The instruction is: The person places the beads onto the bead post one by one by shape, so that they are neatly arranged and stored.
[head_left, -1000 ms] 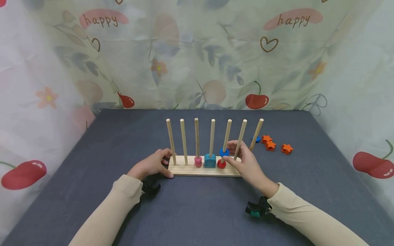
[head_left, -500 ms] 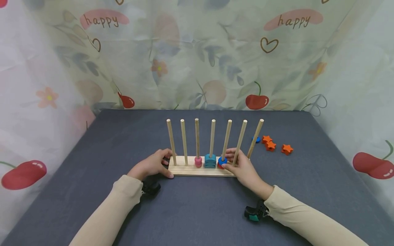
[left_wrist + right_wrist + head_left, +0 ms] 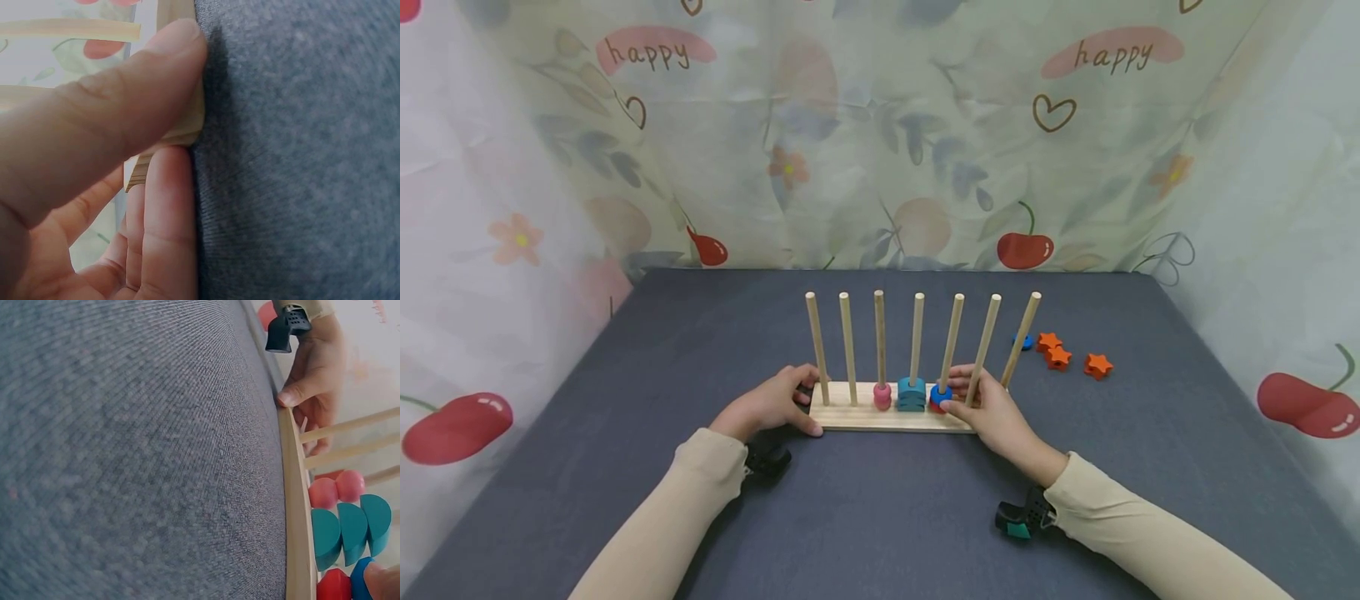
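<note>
A wooden peg board (image 3: 887, 421) with several upright pegs stands on the dark cloth. My left hand (image 3: 771, 402) grips its left end; in the left wrist view the thumb (image 3: 169, 59) lies along the board's front edge and the fingers curl at its end. On the fifth peg from the left, a blue bead (image 3: 941, 392) sits right over a red bead (image 3: 333, 586). My right hand (image 3: 1000, 417) pinches the blue bead, its fingers reaching behind the peg. Teal half-round blocks (image 3: 912, 396) fill the foot of the fourth peg, and pink beads (image 3: 882, 397) the third.
Several orange star beads (image 3: 1058, 358) lie on the cloth right of the board. Beside them, partly behind the last peg, is another blue bead (image 3: 1024, 342). A printed curtain (image 3: 865, 167) hangs along the table's back and sides.
My right hand has brought the blue bead down the fifth peg onto the red bead, then held there. The left hand has kept its grip on the board's end.
</note>
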Demonstrator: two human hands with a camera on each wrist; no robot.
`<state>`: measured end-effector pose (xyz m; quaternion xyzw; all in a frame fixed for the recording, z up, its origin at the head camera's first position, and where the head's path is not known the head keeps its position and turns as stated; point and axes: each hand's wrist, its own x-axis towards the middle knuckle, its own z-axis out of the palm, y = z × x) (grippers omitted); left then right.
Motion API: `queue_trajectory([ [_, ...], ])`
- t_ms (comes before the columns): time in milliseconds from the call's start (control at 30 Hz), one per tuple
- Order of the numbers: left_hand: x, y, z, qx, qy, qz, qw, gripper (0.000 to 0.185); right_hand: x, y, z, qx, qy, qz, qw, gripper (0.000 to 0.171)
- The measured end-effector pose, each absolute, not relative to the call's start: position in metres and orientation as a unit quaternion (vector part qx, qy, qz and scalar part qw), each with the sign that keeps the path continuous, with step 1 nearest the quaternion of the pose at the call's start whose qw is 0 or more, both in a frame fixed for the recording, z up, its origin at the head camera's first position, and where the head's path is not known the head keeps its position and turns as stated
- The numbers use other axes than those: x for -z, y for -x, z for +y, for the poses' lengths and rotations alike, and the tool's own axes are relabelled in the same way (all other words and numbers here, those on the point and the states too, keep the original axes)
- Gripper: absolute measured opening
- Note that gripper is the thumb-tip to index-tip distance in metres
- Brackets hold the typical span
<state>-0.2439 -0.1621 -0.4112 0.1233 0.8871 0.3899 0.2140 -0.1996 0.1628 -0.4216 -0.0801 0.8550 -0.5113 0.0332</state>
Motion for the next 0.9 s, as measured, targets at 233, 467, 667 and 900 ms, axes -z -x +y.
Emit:
queue_trajectory([
  [233, 0.410, 0.244, -0.162, -0.390, -0.118, 0.887, 0.216, 0.072, 0.422, 0.199, 0.163, 0.511, 0.076, 0.855, 0.042, 0.043],
  [467, 0.412, 0.244, -0.162, -0.392, -0.114, 0.887, 0.217, 0.072, 0.421, 0.197, 0.164, 0.518, 0.088, 0.849, 0.052, 0.048],
  [667, 0.413, 0.245, -0.162, -0.393, -0.114, 0.886, 0.219, 0.071, 0.420, 0.188, 0.172, 0.523, 0.110, 0.842, 0.076, 0.061],
  [900, 0.414, 0.246, -0.163, -0.391, -0.114, 0.887, 0.217, 0.072, 0.409, 0.170, 0.185, 0.467, 0.110, 0.871, 0.108, 0.073],
])
